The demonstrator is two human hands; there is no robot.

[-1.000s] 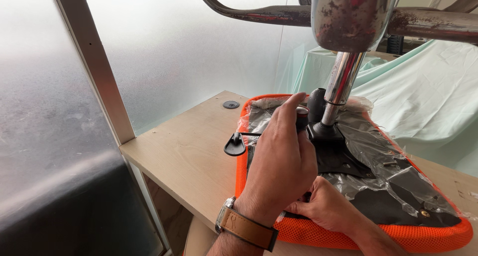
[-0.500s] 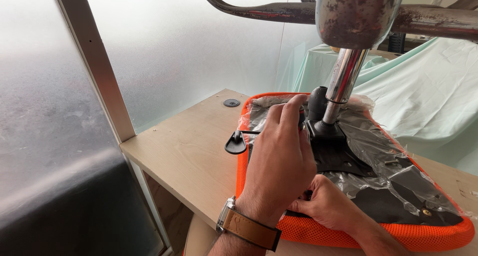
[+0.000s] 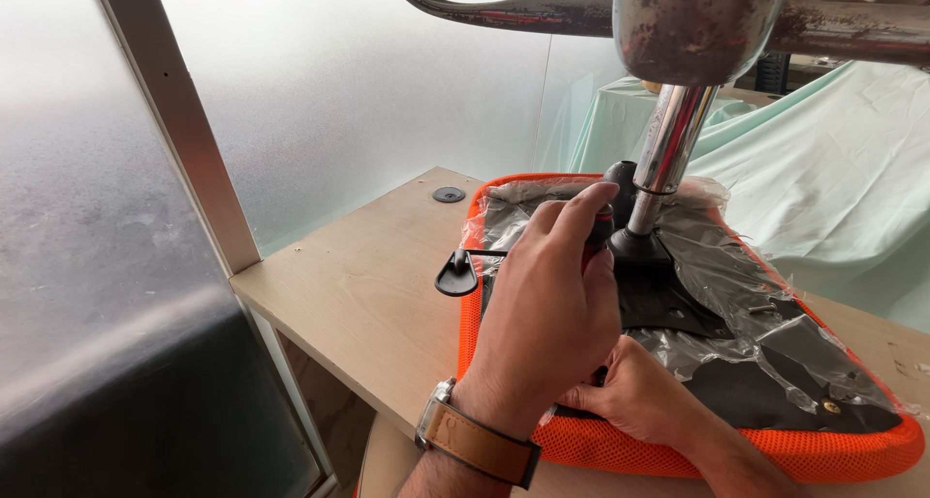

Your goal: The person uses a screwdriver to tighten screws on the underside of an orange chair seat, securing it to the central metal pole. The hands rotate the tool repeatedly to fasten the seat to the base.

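Left hand (image 3: 552,314) closed round red-and-black tool handle (image 3: 599,234) beside chrome post (image 3: 668,159), right hand (image 3: 635,396) beneath it, grip hidden, on orange seat (image 3: 736,450).

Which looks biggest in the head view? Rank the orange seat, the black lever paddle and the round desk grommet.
1. orange seat
2. black lever paddle
3. round desk grommet, though it lies farther from the camera, so its rank below the paddle is unsure.
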